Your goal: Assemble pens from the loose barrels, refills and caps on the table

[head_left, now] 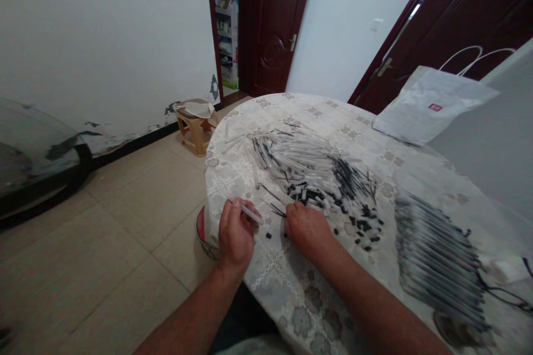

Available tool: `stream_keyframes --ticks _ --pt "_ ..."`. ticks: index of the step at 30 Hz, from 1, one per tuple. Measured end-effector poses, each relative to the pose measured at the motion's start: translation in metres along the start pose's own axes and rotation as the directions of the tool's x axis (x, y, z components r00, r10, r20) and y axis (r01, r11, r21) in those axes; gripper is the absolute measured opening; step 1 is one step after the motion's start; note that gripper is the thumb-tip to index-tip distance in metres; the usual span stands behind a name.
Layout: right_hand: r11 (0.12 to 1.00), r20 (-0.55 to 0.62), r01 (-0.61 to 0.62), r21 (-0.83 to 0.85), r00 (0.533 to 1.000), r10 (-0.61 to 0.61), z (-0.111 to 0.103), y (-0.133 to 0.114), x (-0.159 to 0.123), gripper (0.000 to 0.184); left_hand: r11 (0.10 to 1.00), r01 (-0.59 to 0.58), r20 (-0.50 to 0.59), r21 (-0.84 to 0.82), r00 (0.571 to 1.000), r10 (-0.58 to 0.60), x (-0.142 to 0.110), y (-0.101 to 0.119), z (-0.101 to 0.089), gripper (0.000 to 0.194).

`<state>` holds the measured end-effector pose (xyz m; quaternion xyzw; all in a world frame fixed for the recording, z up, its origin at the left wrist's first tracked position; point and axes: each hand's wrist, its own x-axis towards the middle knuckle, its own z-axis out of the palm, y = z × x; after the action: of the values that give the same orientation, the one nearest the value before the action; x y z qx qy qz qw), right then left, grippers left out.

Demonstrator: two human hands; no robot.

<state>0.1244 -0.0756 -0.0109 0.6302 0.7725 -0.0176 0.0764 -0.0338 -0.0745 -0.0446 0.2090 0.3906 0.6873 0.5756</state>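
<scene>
One whitish plastic tube [252, 214] pinched in fingers of left hand [236, 236]; right hand [308, 227] beside small black caps [307, 194], fingers curled. We cannot tell their grip.

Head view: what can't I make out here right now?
All in the head view:
Right hand: fingertips, and anything they hold, mostly hidden behind the hand.
Left hand, holding a thin whitish plastic-like tube: some fingers hidden behind its thumb side.
Grey ribbed bundle: individual rods blurred.
Red label on white bag: lettering too small.
</scene>
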Motion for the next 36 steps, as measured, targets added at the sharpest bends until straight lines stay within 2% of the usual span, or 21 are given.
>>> stream_keyframes --ticks 3,7,11,14,17,20,24,27,31,36 --pt "0.999 0.003 -0.036 0.005 0.999 0.036 0.008 0.011 -0.013 0.014 0.985 -0.048 0.041 0.163 0.998 0.041 -0.003 -0.002 0.002 0.029" --pt "0.994 -0.036 -0.099 0.041 0.994 0.101 0.018 0.023 -0.028 0.011 0.924 -0.08 0.078 0.374 0.995 0.054 -0.008 -0.005 0.006 0.034" --pt "0.982 -0.108 -0.148 0.12 0.981 0.161 0.022 0.038 -0.04 0.01 0.807 -0.125 0.13 0.577 0.99 0.06 -0.022 -0.006 0.013 0.035" --pt "0.951 -0.211 -0.158 0.266 0.953 0.218 0.022 0.051 -0.055 0.009 0.663 -0.23 0.213 0.712 0.971 0.108 -0.037 -0.01 0.02 0.031" --pt "0.87 -0.309 -0.107 0.481 0.908 0.283 0.023 0.061 -0.071 0.007 0.59 -0.316 0.312 0.743 0.943 0.113 -0.047 -0.016 0.028 0.022" --pt "0.75 -0.331 -0.066 0.658 0.869 0.367 0.032 0.069 -0.081 0.007 0.598 -0.329 0.333 0.731 0.937 0.107 -0.046 -0.025 0.039 0.021" --pt "0.612 -0.295 -0.058 0.789 0.837 0.46 0.045 0.077 -0.081 0.01 0.618 -0.279 0.229 0.735 0.96 0.162 -0.031 -0.044 0.059 0.027" --pt "0.569 -0.299 -0.038 0.821 0.822 0.486 0.048 0.079 -0.079 0.011 0.634 -0.287 0.195 0.718 0.957 0.212 -0.017 -0.062 0.075 0.03" --pt "0.548 -0.312 -0.019 0.836 0.805 0.504 0.046 0.079 -0.079 0.011 0.698 -0.359 0.213 0.62 0.933 0.291 -0.003 -0.082 0.093 0.03" --pt "0.472 -0.288 0.0 0.882 0.792 0.538 0.052 0.084 -0.075 0.013 0.852 -0.327 0.201 0.409 0.943 0.265 0.008 -0.082 0.1 0.031"
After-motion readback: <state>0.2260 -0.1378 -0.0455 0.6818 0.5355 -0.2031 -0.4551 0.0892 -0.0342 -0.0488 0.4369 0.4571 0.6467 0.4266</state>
